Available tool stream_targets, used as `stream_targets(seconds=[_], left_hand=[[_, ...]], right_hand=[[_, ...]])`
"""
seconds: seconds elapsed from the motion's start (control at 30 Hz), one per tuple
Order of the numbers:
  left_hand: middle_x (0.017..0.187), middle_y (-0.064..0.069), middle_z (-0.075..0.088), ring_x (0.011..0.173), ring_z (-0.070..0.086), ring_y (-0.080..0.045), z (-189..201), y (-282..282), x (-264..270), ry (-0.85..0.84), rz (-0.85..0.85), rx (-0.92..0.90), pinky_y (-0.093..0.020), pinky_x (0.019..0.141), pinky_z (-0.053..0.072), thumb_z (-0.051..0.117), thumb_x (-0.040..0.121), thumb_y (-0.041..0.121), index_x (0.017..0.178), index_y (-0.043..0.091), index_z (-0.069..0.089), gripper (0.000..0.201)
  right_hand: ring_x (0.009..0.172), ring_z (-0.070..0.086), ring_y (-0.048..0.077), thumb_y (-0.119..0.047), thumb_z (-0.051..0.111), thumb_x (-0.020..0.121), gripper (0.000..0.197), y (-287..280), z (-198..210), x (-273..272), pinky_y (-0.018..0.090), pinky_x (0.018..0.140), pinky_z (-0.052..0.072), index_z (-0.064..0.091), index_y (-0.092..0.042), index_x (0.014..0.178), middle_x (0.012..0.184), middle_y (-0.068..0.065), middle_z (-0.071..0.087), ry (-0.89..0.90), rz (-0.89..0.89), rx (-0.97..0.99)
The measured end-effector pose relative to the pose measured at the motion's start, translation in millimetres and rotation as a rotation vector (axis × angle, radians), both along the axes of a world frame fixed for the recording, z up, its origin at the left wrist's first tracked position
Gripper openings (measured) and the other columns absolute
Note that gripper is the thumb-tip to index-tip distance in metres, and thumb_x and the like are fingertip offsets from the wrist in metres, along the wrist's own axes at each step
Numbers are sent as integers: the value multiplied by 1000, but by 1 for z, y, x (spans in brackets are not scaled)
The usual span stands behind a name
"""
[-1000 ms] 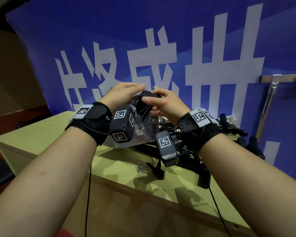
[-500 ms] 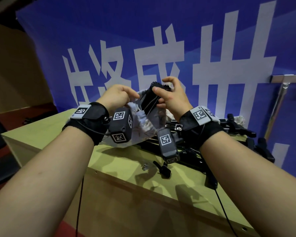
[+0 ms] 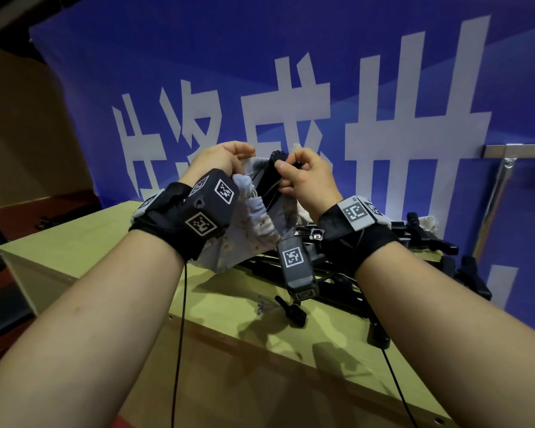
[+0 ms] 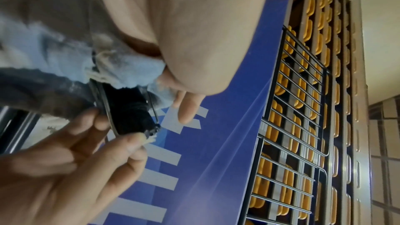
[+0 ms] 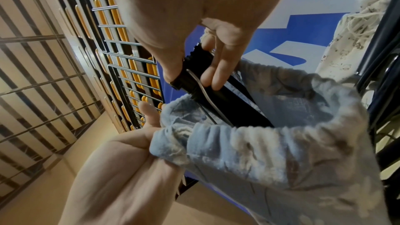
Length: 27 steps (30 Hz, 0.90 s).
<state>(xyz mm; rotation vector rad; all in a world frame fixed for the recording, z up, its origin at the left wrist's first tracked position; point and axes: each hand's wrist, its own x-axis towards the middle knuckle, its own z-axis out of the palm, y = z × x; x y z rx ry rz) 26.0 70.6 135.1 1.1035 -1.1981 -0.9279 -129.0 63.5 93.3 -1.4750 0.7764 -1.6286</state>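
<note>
While right hand [image 3: 306, 183] grips it, clamp [image 3: 267, 180] slants down into pouch [image 3: 254, 233].

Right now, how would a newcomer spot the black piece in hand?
Before the blue banner, the left hand holds a pale cloth pouch above the wooden table. The slim, ridged-tipped black piece pokes from its mouth, pinched by the right hand; other black gear lies on the table.
</note>
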Motion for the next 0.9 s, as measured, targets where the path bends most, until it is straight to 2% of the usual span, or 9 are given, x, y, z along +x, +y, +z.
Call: stream_targets(seconds=[0.3, 0.4, 0.47, 0.53, 0.6, 0.67, 0.7, 0.8, 0.9], left_hand=[[95, -8, 66, 103, 65, -30, 5, -3, -21, 68, -82, 30, -47, 96, 51, 34, 61, -19, 61, 15, 77, 55], [92, -11, 67, 99, 67, -32, 8, -4, -22, 37, -87, 46, -47, 95, 52, 47, 69, -9, 65, 13, 77, 38], [88, -6, 68, 102, 66, -30, 11, -1, -26, -100, -114, 17, -40, 95, 52, 61, 79, -1, 74, 16, 75, 23], [82, 1, 69, 91, 69, -19, 15, 1, -27, -270, -96, -14, -27, 78, 55, 68, 81, 6, 80, 21, 71, 16], [79, 4, 68, 74, 66, -7, 18, 4, -29, -332, -61, -36, -15, 59, 51, 70, 80, 6, 81, 22, 70, 17], [82, 5, 68, 75, 65, -4, 18, 4, -30, -335, -40, -53, -12, 57, 49, 68, 81, 4, 80, 22, 70, 18], [82, 5, 68, 76, 65, -5, 18, 3, -31, -316, -29, -55, -12, 58, 49, 67, 81, 4, 78, 22, 70, 19], [82, 5, 68, 73, 65, -4, 17, 5, -33, -248, -3, -43, -14, 55, 49, 64, 82, 3, 79, 22, 70, 21], [83, 6, 66, 76, 64, -7, 17, 5, -33, -242, 0, -28, -16, 53, 49, 62, 84, 4, 86, 21, 69, 19]], right_hand=[[52, 45, 14, -6, 61, 89, 26, 8, 0, 0, 27, 55, 43, 48, -16, 69, 59, 1, 48, 33, -9, 3], [54, 47, 16, -5, 61, 89, 24, 10, 1, -1, 29, 59, 45, 50, -15, 70, 62, 3, 50, 29, 18, 9], [57, 49, 17, -2, 60, 89, 22, 12, 3, -2, 28, 61, 47, 52, -14, 72, 67, 5, 52, 29, 51, 25], [62, 52, 21, 6, 57, 87, 23, 14, 5, -4, 29, 64, 48, 53, -14, 75, 72, 8, 52, 27, 79, 40], [74, 54, 28, 13, 54, 80, 30, 13, 3, -5, 39, 70, 50, 50, -16, 76, 80, 13, 52, 36, 67, 62], [79, 54, 29, 11, 57, 74, 34, 15, 0, -4, 50, 74, 51, 44, -20, 72, 83, 14, 53, 57, 26, 56], [76, 54, 27, 7, 61, 71, 34, 16, -1, -4, 49, 71, 51, 43, -21, 68, 78, 11, 53, 87, 1, 31], [66, 49, 14, -3, 71, 75, 24, 21, -2, -6, 25, 63, 43, 54, -13, 62, 70, 2, 48, 273, -99, -67], [83, 50, 10, -18, 76, 77, 9, 23, -2, -9, 17, 68, 44, 67, -17, 74, 91, 0, 43, 420, -122, -58]])
